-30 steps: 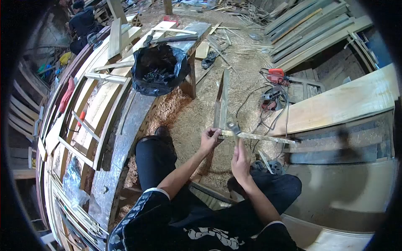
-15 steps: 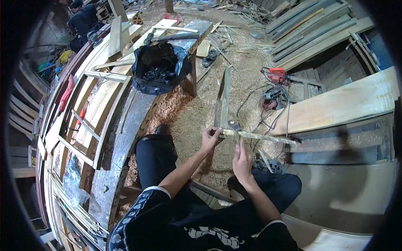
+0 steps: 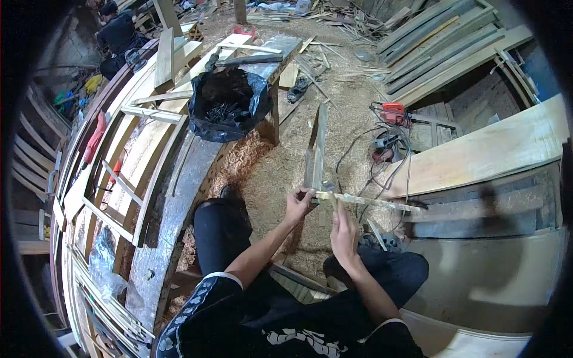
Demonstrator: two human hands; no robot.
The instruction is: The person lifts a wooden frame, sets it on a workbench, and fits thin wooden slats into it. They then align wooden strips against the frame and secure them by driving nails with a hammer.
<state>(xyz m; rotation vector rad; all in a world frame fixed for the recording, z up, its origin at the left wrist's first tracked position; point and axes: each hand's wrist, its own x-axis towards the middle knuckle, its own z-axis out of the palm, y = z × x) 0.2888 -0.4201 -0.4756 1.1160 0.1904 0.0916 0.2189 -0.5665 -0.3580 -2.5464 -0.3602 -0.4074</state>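
My left hand (image 3: 297,206) pinches the left end of a thin wooden strip (image 3: 382,203), which lies across the near end of a narrow wooden frame (image 3: 320,143) in front of me. In my right hand (image 3: 344,235) is a hammer (image 3: 334,200), its handle pointing up from the closed fingers. The hammer's blurred head is right over the strip, close beside my left fingertips. Whatever may be between those fingertips and the strip is too small to make out.
On the left, a workbench (image 3: 156,262) carries a black plastic bag (image 3: 206,122) of dark bits, wooden frames and a red power tool (image 3: 95,137). Corded power tools (image 3: 391,128) lie on the shavings-covered floor to the right, near a wide plank (image 3: 483,152). Another person (image 3: 122,36) sits at the far left.
The hammer head has dropped slightly and tilted toward the strip near my left hand. My left hand keeps its hold, while the camera view has shifted a little.
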